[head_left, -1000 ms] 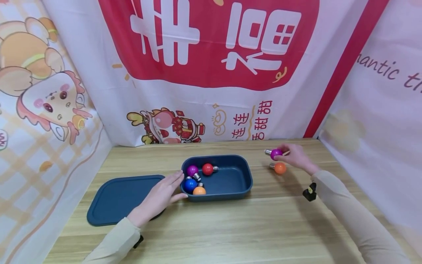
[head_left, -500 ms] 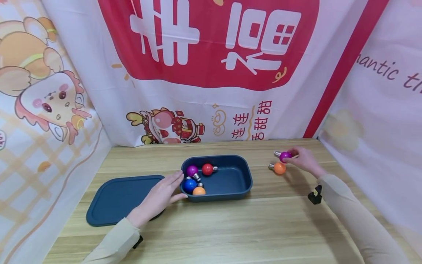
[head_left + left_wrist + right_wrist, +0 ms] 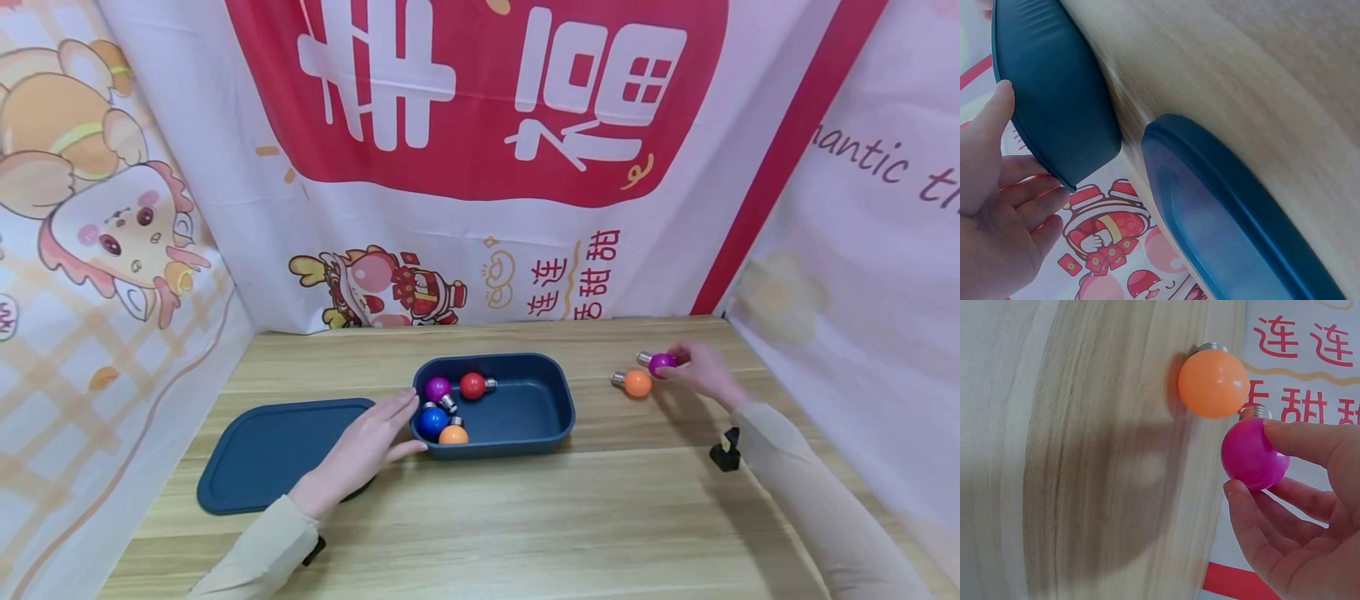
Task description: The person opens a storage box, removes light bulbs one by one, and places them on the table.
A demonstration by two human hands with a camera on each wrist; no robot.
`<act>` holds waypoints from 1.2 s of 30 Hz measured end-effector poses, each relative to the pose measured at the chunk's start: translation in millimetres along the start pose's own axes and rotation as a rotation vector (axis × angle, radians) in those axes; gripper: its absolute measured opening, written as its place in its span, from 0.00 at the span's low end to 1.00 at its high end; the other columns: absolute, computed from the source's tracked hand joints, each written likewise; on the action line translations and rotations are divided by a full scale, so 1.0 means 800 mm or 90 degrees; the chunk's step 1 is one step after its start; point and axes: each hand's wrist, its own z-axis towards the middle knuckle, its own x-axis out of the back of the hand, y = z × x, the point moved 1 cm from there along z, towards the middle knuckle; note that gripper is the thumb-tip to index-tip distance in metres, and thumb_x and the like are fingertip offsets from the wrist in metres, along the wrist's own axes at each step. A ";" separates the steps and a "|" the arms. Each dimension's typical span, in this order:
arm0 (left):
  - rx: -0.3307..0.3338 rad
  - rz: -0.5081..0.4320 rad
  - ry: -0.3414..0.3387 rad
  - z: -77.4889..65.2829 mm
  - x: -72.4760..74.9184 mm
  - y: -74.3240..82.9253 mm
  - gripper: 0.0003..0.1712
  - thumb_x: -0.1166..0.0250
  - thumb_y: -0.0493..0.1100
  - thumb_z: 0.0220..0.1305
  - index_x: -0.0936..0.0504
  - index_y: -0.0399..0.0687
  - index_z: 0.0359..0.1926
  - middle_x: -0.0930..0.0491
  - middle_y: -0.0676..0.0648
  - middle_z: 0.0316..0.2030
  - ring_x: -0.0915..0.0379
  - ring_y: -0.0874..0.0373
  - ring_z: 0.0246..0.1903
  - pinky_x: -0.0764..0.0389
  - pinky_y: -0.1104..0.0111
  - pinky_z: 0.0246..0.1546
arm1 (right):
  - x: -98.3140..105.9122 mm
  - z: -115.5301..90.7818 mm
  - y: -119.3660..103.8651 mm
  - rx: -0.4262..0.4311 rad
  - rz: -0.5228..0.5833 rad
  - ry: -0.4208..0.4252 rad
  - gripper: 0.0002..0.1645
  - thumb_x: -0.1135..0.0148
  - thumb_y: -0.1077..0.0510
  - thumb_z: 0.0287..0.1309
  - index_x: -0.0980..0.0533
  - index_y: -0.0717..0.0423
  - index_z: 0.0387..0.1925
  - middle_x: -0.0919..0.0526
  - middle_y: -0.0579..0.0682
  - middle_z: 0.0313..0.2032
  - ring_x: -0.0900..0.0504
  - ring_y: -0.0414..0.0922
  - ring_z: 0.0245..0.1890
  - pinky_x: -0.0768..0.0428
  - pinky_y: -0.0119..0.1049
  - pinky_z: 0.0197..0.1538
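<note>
My right hand pinches a purple light bulb between thumb and fingers, its metal screw base pointing away to the left. Beside it on the table lies an orange light bulb, close to the held one. My left hand rests against the left end of a dark blue box, thumb and fingertips touching its rim with the fingers fairly straight. Inside the box's left part sit a purple bulb, a red bulb, a blue bulb and a light orange bulb.
A dark blue lid lies flat on the wooden table left of the box, partly under the left forearm's line of view. Printed cloth hangs behind the table and along both sides.
My right hand has moved right and slightly nearer with the purple bulb, from behind the orange bulb to its right. The left hand and box stay in place.
</note>
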 end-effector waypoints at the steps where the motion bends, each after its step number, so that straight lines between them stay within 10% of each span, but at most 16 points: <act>1: 0.000 0.000 0.000 0.000 0.000 0.000 0.41 0.30 0.58 0.58 0.25 0.36 0.64 0.26 0.35 0.65 0.27 0.41 0.64 0.22 0.48 0.60 | 0.000 0.000 0.002 -0.007 0.000 -0.005 0.25 0.32 0.54 0.59 0.24 0.73 0.47 0.17 0.72 0.44 0.18 0.62 0.43 0.17 0.47 0.43; 36: 0.016 -0.008 -0.011 0.001 -0.001 -0.001 0.41 0.31 0.59 0.58 0.26 0.37 0.65 0.27 0.36 0.66 0.28 0.41 0.65 0.23 0.47 0.62 | -0.018 0.001 0.023 -0.044 -0.029 -0.072 0.26 0.35 0.52 0.61 0.24 0.72 0.49 0.17 0.71 0.46 0.18 0.61 0.45 0.16 0.50 0.46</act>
